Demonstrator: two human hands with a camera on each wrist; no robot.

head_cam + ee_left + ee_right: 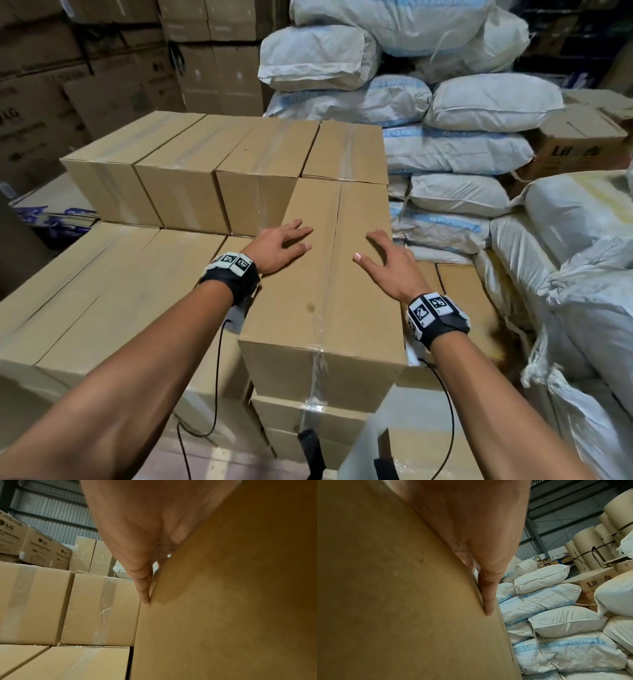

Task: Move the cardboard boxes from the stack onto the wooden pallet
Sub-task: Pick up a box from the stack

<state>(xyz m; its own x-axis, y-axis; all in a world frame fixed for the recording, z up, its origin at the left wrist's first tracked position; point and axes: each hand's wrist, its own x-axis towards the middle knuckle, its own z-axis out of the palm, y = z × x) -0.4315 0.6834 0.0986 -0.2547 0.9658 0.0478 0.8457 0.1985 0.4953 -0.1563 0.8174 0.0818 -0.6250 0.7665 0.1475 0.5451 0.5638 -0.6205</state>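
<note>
Left hand [279,247]: lying palm down, fingers spread and relaxed, on the left half of the top box [329,274]; gripping nothing.
Right hand [388,263]: resting flat on the right half of the same lid, fingers splayed toward the right edge; likewise grasping nothing.
Head view, place: sitting on top of a column at the near right corner of the stack of boxes [113,284], butting against the back row [205,164]; white sacks [459,150] piling up just to the right. No wooden pallet showing anywhere.
Head view, look: plain brown carton, long and narrow, clear tape running down the centre seam and over the near face; a small dark spot near the lid's middle.
Head view, handling: looking stiff and square, probably moderately heavy; smooth board and tape likely slippery under flat palms. Best taking hold along the two long sides, low, or under the bottom edges, never on the taped flaps.
Left wrist view: fingers [144,592] lying straight along the carton face [231,601], tips touching it; neighbouring taped cartons [101,609] standing close to the left.
Right wrist view: fingers [488,596] pressing straight against the cardboard [393,595] right by its edge, sacks [547,601] crowding beyond; tight room there for sliding a hand down.
</note>
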